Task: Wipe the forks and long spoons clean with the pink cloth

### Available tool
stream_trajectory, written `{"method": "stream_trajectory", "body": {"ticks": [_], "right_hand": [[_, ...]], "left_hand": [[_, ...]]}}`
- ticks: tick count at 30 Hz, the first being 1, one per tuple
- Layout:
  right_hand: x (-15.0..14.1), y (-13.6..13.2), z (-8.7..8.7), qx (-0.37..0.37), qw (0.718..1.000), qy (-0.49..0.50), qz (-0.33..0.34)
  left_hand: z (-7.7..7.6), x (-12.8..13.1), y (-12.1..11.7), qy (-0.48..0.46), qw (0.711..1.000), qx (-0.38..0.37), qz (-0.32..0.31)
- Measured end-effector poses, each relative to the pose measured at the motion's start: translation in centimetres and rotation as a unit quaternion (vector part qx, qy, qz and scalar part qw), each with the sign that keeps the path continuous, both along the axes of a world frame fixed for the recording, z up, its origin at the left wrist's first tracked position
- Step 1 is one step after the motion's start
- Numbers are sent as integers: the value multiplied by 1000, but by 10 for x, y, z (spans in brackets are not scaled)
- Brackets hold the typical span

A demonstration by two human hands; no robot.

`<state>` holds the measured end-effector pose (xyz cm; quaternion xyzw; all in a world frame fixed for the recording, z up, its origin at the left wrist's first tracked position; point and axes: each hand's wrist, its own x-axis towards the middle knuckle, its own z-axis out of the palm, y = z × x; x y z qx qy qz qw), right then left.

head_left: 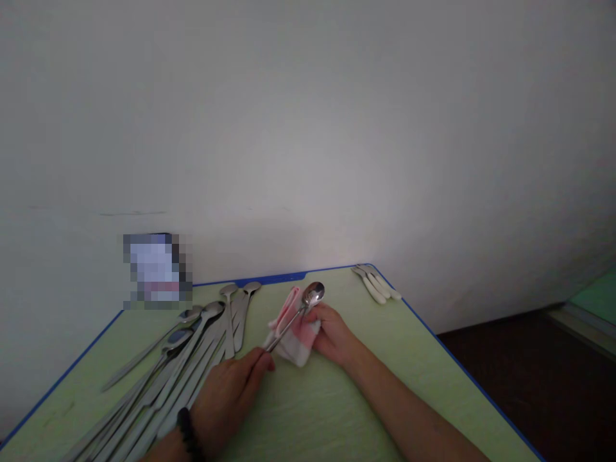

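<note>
My left hand (240,382), with a dark bead bracelet on its wrist, is closed around the handle of a metal spoon (314,294). The spoon points up and to the right, its shiny bowl at the far end. My right hand (330,333) grips a pink and white cloth (298,343) just below the bowl. Part of the cloth lies behind the spoon's handle, and one folded end sticks up to its left. My right fingertips are partly hidden by the cloth and spoon.
Several long metal spoons (212,311) lie in a loose pile at the left of the green, blue-edged table (332,410). Pieces of cutlery with white handles (375,287) lie at the far right corner. A blurred-out device (154,266) stands at the back left, against the wall (308,128).
</note>
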<state>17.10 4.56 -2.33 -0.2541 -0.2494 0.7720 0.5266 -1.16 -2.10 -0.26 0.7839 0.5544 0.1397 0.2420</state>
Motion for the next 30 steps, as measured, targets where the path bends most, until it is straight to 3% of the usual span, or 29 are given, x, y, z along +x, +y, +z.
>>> {"method": "stream_trajectory", "body": {"ticks": [12,15,20,25,30], "right_hand": [[2,13,-8,-61,987,51,-143],[5,11,-4,-80,986,66,-127],[6,5,4,-44,991,95,-85],[-2,2,5,-19,997,59,-47],[-6,4,3,-50,996,50,-49]], "left_hand": [[-1,0,1,-7,1000,2,10],[-2,0,1,-9,1000,1,6],[-6,-2,3,-47,999,-11,21],[-6,-5,3,-115,992,-7,43],[-7,-4,2,-144,988,3,48]]}}
